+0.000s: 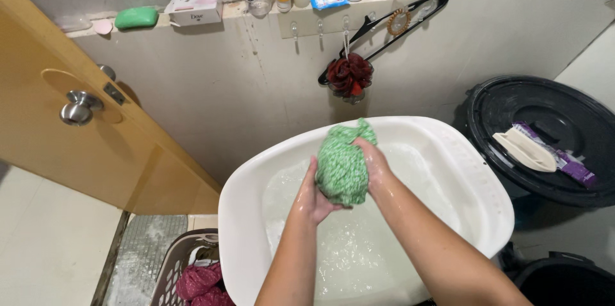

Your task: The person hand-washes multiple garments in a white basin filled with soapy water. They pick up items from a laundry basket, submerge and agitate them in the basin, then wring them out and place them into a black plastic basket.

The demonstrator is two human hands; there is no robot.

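Both hands (320,194) wring green cloth (343,165)

Wet green-and-white knitted cloth (343,164) bunched between wet left hand (312,196) and right hand (373,160), glossy smooth white plastic basin (461,171) with foamy water, matt black plastic bin lid (544,104), polished metal doorknob (78,107), smooth varnished wooden door (96,159), perforated plastic laundry basket (174,267)

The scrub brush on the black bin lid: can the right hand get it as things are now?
Probably not at once: the right hand is gripping the green cloth with the left hand. The path to the brush looks open.
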